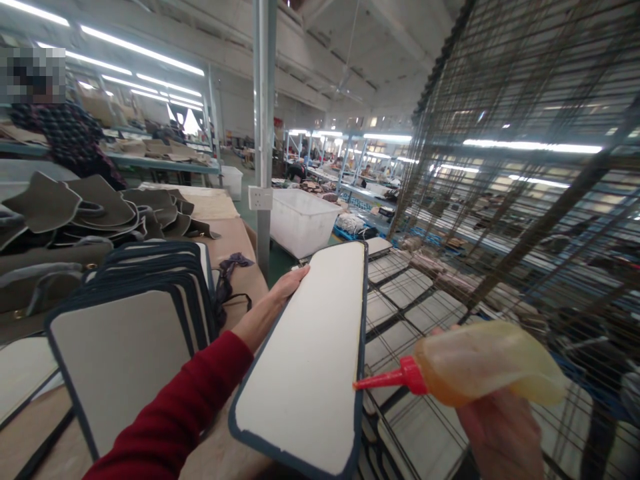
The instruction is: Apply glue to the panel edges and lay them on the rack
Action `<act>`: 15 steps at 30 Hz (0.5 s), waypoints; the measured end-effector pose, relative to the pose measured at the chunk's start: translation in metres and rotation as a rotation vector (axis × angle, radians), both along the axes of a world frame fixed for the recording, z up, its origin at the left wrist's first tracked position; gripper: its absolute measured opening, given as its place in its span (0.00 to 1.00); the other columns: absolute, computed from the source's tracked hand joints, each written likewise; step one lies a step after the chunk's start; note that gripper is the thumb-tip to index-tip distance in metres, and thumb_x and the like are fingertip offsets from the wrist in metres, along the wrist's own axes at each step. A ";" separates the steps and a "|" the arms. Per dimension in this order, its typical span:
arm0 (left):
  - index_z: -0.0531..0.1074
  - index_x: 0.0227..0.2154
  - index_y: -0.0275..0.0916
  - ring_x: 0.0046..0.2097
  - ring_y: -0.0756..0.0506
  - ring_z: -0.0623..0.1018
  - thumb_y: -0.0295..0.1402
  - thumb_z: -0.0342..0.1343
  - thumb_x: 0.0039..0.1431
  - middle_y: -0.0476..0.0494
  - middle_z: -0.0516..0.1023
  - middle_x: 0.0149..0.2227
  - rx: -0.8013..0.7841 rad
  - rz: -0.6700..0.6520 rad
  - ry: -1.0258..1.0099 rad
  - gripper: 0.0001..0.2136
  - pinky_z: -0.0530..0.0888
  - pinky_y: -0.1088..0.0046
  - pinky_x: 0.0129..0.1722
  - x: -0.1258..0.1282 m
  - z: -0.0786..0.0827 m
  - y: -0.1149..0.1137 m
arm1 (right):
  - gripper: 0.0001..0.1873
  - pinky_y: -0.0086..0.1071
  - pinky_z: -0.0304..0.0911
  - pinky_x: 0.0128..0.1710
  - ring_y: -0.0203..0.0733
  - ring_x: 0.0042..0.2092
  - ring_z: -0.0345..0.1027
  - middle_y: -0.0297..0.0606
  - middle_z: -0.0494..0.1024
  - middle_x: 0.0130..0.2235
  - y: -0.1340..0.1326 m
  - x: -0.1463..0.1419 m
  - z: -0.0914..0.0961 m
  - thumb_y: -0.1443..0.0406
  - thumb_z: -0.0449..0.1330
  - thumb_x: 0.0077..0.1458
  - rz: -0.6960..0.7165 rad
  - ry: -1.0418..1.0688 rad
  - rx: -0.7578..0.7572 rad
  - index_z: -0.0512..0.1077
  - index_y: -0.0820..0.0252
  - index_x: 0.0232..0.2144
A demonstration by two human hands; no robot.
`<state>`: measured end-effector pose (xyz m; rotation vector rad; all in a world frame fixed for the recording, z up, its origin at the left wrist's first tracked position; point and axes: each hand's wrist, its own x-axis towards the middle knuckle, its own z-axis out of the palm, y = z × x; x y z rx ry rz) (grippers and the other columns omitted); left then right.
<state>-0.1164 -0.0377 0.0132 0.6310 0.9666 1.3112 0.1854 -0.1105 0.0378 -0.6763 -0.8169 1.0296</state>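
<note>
I see left hand (pixel 290 283) gripping panel (pixel 305 353), right hand (pixel 503 423) grasping bottle (pixel 485 360), red nozzle (pixel 383 380) at panel's right edge; likely edge-gluing, next calls for steady tracing.

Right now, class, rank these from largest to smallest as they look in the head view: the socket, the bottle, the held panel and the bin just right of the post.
1. Panel
2. Bottle
3. Bin
4. Socket

The bin sits farther back, so its true rank is unsure.
</note>
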 end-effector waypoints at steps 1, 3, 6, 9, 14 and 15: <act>0.73 0.46 0.30 0.21 0.47 0.77 0.36 0.53 0.62 0.40 0.81 0.27 0.029 -0.016 -0.004 0.15 0.74 0.73 0.22 -0.001 -0.001 0.000 | 0.31 0.38 0.75 0.33 0.48 0.36 0.75 0.33 0.80 0.39 0.000 0.001 -0.001 0.57 0.76 0.24 0.002 -0.009 0.001 0.77 0.50 0.38; 0.74 0.46 0.30 0.21 0.47 0.77 0.36 0.54 0.61 0.40 0.81 0.27 0.053 -0.007 -0.001 0.15 0.74 0.73 0.23 -0.003 -0.003 0.001 | 0.31 0.38 0.74 0.33 0.48 0.36 0.75 0.34 0.80 0.40 0.000 0.001 -0.002 0.57 0.75 0.25 0.002 -0.013 -0.009 0.77 0.49 0.39; 0.74 0.45 0.28 0.20 0.47 0.76 0.36 0.53 0.62 0.40 0.81 0.27 0.036 0.038 0.015 0.16 0.75 0.73 0.23 -0.007 -0.007 0.006 | 0.33 0.37 0.74 0.31 0.48 0.35 0.75 0.33 0.80 0.38 -0.001 0.001 -0.003 0.57 0.76 0.20 -0.021 0.022 -0.057 0.78 0.50 0.37; 0.74 0.44 0.27 0.20 0.46 0.77 0.36 0.51 0.63 0.39 0.81 0.26 -0.019 0.064 0.007 0.16 0.75 0.72 0.23 -0.010 -0.009 0.010 | 0.36 0.36 0.74 0.29 0.47 0.33 0.75 0.32 0.81 0.37 -0.005 -0.002 0.000 0.56 0.77 0.14 -0.026 0.054 -0.117 0.78 0.51 0.35; 0.75 0.43 0.26 0.20 0.47 0.77 0.37 0.51 0.63 0.37 0.81 0.27 -0.025 0.094 -0.025 0.17 0.75 0.72 0.23 -0.014 -0.013 0.011 | 0.41 0.35 0.75 0.28 0.47 0.34 0.75 0.29 0.81 0.37 -0.007 -0.007 0.007 0.57 0.77 0.07 -0.050 0.094 -0.191 0.77 0.51 0.35; 0.75 0.43 0.26 0.20 0.47 0.77 0.37 0.51 0.63 0.37 0.81 0.27 -0.027 0.096 -0.022 0.17 0.75 0.72 0.23 -0.015 -0.015 0.011 | 0.41 0.35 0.75 0.28 0.47 0.34 0.75 0.30 0.81 0.37 -0.007 -0.007 0.007 0.57 0.77 0.06 -0.056 0.097 -0.202 0.77 0.52 0.34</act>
